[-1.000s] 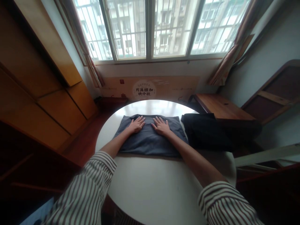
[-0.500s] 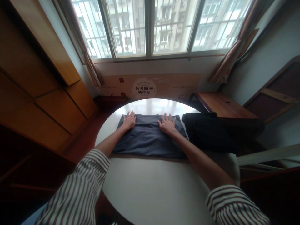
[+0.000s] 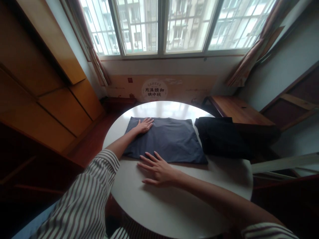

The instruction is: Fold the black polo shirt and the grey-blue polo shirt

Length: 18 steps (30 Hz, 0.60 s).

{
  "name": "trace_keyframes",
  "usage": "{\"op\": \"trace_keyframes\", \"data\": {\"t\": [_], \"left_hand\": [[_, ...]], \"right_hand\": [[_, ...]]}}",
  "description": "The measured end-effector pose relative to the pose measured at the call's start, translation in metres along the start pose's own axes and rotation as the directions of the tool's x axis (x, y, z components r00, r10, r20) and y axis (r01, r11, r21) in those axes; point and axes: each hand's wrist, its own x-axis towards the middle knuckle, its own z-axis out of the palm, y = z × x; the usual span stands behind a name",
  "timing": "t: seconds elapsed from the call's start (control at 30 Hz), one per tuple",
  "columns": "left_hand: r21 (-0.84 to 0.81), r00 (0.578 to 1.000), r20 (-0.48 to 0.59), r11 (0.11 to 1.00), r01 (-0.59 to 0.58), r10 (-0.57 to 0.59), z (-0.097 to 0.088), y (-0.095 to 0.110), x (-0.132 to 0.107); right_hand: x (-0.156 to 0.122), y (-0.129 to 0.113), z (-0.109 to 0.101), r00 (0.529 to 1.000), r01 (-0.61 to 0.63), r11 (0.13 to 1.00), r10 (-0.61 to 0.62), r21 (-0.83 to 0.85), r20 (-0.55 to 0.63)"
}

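A grey-blue piece of folded cloth (image 3: pixel 171 137), perhaps a garment, lies flat as a wide rectangle on the white round table (image 3: pixel 174 205). My left hand (image 3: pixel 145 125) rests on its far left part, palm down with fingers stretched out. Over the near edge of the cloth is my right hand (image 3: pixel 158 169), its fingers spread and its fingertips at or just above that edge. Neither hand holds anything. To the right, a folded black cloth (image 3: pixel 221 136) lies apart from the grey-blue one, reaching over the table's right side.
Behind the table on the right stands a brown wooden desk (image 3: pixel 244 111). Wooden cabinets (image 3: pixel 62 106) line the left wall. A printed banner (image 3: pixel 184 87) runs below the barred window (image 3: pixel 161 28). A pale rail (image 3: pixel 284 164) is at the right.
My right hand has left the far right part of the grey-blue cloth and come toward me and left, to its near edge. My left hand has slid slightly right. The cloth looks smoother.
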Motion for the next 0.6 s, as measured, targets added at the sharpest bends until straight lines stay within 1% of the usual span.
{"op": "trace_keyframes", "data": {"t": [0.03,0.1,0.13,0.2,0.27,0.3,0.37,0.43,0.5,0.6], "left_hand": [[-0.021,1.000,-0.015,1.000,0.001,-0.001,-0.003,-0.003,-0.004],[-0.041,0.998,-0.059,0.999,-0.003,0.000,-0.009,-0.017,-0.018],[-0.036,0.997,-0.077,0.999,-0.013,0.010,-0.012,-0.026,-0.028],[0.005,0.997,-0.071,0.999,-0.042,0.042,-0.018,-0.047,-0.048],[0.061,0.998,-0.018,0.997,-0.051,0.053,-0.020,-0.068,-0.066],[0.088,0.999,0.009,0.995,-0.047,0.046,-0.020,-0.076,-0.073],[0.129,0.999,0.032,0.991,-0.028,0.024,-0.017,-0.088,-0.079],[0.141,1.000,0.016,0.990,-0.015,0.013,-0.012,-0.095,-0.077],[0.140,1.000,-0.009,0.990,-0.013,0.014,-0.010,-0.098,-0.070],[0.162,1.000,-0.012,0.987,-0.017,0.019,-0.018,-0.098,-0.059]], "right_hand": [[0.003,0.000,-0.006,1.000,0.001,1.000,0.000,0.017,-0.017],[0.022,0.003,-0.018,0.998,0.011,0.999,-0.009,0.036,-0.062],[0.036,0.007,-0.024,0.996,0.032,0.999,-0.029,0.033,-0.082],[0.069,0.013,-0.031,0.989,0.107,0.994,-0.107,-0.004,-0.100],[0.103,0.019,-0.029,0.980,0.175,0.983,-0.180,-0.061,-0.090],[0.117,0.020,-0.025,0.978,0.192,0.978,-0.197,-0.086,-0.064],[0.135,0.021,-0.012,0.983,0.178,0.975,-0.181,-0.133,-0.008],[0.139,0.019,0.004,0.989,0.151,0.975,-0.148,-0.161,0.028],[0.134,0.014,0.018,0.989,0.147,0.976,-0.145,-0.160,0.025],[0.118,0.000,0.029,0.983,0.183,0.977,-0.182,-0.105,0.017]]}}
